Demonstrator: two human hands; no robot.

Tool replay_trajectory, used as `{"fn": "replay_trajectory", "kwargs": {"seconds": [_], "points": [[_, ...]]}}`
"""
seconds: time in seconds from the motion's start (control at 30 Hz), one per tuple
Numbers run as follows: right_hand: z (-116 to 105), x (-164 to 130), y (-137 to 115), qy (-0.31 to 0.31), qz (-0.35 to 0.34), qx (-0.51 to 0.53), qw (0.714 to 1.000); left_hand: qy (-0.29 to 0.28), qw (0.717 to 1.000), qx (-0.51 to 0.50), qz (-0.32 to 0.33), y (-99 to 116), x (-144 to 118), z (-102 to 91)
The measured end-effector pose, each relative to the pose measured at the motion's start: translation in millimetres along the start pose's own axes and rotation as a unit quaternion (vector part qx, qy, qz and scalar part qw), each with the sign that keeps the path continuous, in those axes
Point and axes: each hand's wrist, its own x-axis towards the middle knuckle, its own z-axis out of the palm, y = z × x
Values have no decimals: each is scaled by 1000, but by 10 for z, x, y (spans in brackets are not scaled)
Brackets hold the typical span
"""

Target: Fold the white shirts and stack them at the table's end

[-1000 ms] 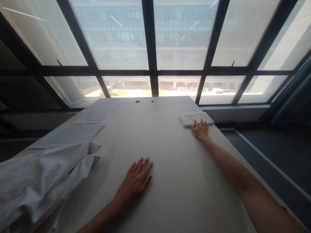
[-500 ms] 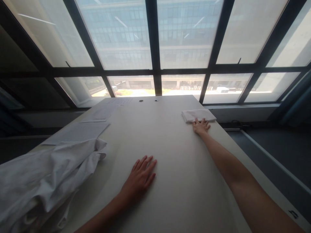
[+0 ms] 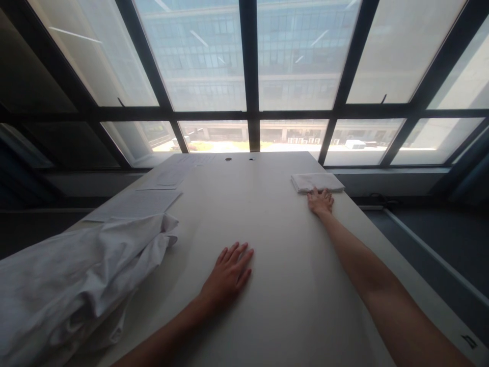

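My left hand (image 3: pixel 227 275) rests palm down on the white table (image 3: pixel 267 219), its fingers stretched out and nothing in them. Farther off, at the table's right edge, lies a folded white cloth (image 3: pixel 317 181) in a flat, layered rectangle. My right hand (image 3: pixel 320 202) reaches out to its near edge, fingers spread, with the fingertips at the cloth. A large crumpled white cloth (image 3: pixel 84 275), perhaps a garment, is heaped on the left side of the table, apart from my left hand.
Printed paper sheets (image 3: pixel 133 204) lie along the table's left side, partly under the crumpled cloth. Two small round holes (image 3: pixel 228 159) show near the far edge. Beyond stand tall windows with dark frames (image 3: pixel 252 76). Blue curtains (image 3: pixel 464 158) hang at both sides.
The view has shifted slightly, so everything sits a little farther right. My right fingers have drawn back slightly toward the cloth's near edge. My left hand stays flat on the table.
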Motion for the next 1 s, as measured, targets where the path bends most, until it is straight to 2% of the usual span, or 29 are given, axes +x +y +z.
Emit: {"fn": "replay_trajectory", "kwargs": {"seconds": [0.23,0.33,0.43,0.53,0.67,0.73,0.83,1.0], "points": [[-88,-421,-44,12,-20,4,1000,1,1000,-3,-2,30,12,-17],[-111,-769,-134,13,-73,5,997,-6,1000,-6,-2,40,38,-18],[-120,-1216,-294,1,-159,14,987,-12,1000,-16,-8,64,69,-31],[-128,-1741,-534,-34,-274,37,960,-16,999,-30,-28,99,90,-44],[-136,-2448,-924,-75,-436,92,892,2,996,-52,-72,121,108,-13],[-132,-2710,-1095,-84,-486,120,862,20,994,-71,-81,106,108,21],[-101,-2897,-1253,-89,-499,143,850,50,991,-102,-65,59,84,65],[20,-2846,-1277,-67,-503,154,848,67,991,-106,-40,21,21,60]]}}
